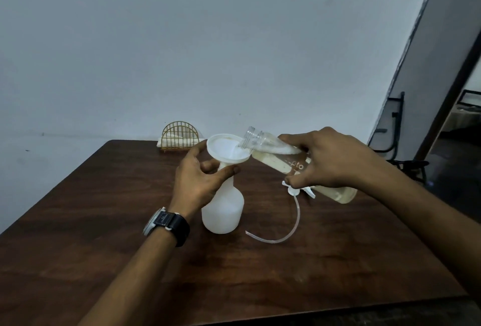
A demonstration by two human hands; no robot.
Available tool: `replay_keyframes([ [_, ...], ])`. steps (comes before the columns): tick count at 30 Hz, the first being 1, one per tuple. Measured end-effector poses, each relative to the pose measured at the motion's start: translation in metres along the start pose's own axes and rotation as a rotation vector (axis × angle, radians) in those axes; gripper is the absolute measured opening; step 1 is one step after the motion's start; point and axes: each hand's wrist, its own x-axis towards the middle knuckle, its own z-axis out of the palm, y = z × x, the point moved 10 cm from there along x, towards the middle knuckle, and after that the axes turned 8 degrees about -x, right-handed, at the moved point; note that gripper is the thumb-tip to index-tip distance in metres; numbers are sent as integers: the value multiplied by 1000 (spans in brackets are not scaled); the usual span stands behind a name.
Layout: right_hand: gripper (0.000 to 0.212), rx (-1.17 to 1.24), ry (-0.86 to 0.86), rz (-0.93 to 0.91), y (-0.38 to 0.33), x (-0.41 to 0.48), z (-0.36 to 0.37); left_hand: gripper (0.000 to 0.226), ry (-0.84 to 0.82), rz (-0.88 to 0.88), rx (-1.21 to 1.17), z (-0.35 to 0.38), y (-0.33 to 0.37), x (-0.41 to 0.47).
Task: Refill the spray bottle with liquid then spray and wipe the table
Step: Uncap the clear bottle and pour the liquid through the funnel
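Nearest to the person, the front half of the dark wooden table (pixel 109 260) lies bare, crossed only by the two forearms reaching in; the left one wears a dark-strapped wristwatch (pixel 166 224).

A little further in, near the middle of the table, stands the white plastic spray bottle (pixel 223 208), upright, opaque, with its top off. Just to its right lies the removed trigger sprayer head (pixel 296 189), its long pale dip tube (pixel 281 237) curling back toward the front edge.

A white funnel (pixel 227 150) sits in the bottle's neck. The left hand (pixel 200 180) is wrapped around that neck just below the funnel, thumb and fingers closed on it to steady it. The right hand (pixel 330 161) grips a clear refill bottle (pixel 286 161) around its middle, tipped so its open mouth rests over the funnel's right rim. The yellowish liquid inside has pooled along the lower side; whether any is running out yet I cannot tell.

So the refill step looks to be under way, right at the pour. The next move calls for a slow further tilt with the mouth kept inside the rim, since the funnel is wide and top-heavy and the spray bottle probably light. The level inside cannot be read through its walls.

At the far edge, a gold wire napkin holder (pixel 179 135) holds white napkins, likely for wiping.
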Motion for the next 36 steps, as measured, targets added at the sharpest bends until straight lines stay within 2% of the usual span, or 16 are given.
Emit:
replay_keyframes([
  [12,39,-12,11,3,-2,4,-1,97,-8,2,-24,-2,0,-1],
  [16,39,-33,27,2,-2,4,-2,110,-16,-15,-48,-2,-4,0],
  [18,41,-43,40,0,-2,3,-4,116,-17,-16,-50,-2,-5,1],
  [24,47,-59,41,-10,-2,3,-6,114,-23,-12,-50,0,-5,0],
  [30,55,-72,44,-17,-3,5,-8,95,-21,-2,-70,-1,-7,1],
  [34,57,-84,44,-18,-2,6,-8,107,-28,0,-76,1,-6,1],
  [36,58,-84,47,-24,-2,6,-8,103,-29,6,-71,1,-6,2],
])
